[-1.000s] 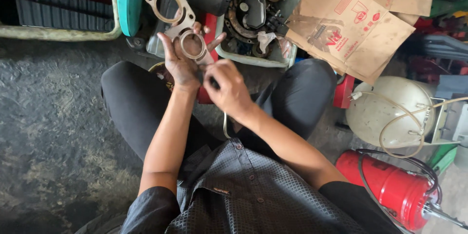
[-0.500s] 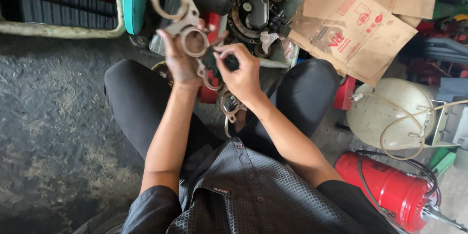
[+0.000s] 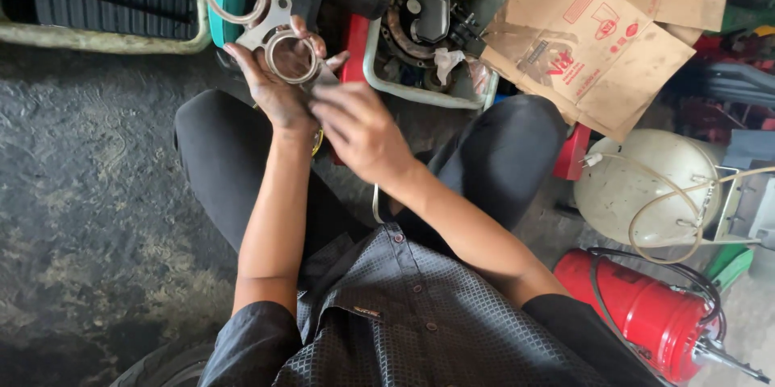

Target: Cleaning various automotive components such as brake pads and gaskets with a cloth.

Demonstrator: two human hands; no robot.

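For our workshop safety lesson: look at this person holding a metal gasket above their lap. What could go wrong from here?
1. The left hand pinches the thin metal gasket at one end only, so it might slip and drop to the concrete floor.
2. The right hand is blurred, close to the gasket's edges, which could nick a finger.
3. The red cylinder and its hose lie beside the person and could snag on rising.

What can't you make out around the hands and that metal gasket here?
Head view:
- Right hand: motion-blurred; whether it grips anything is unclear.
- Metal gasket in left hand: top cut by frame edge.
- Red cylinder: nozzle end runs off the right edge.
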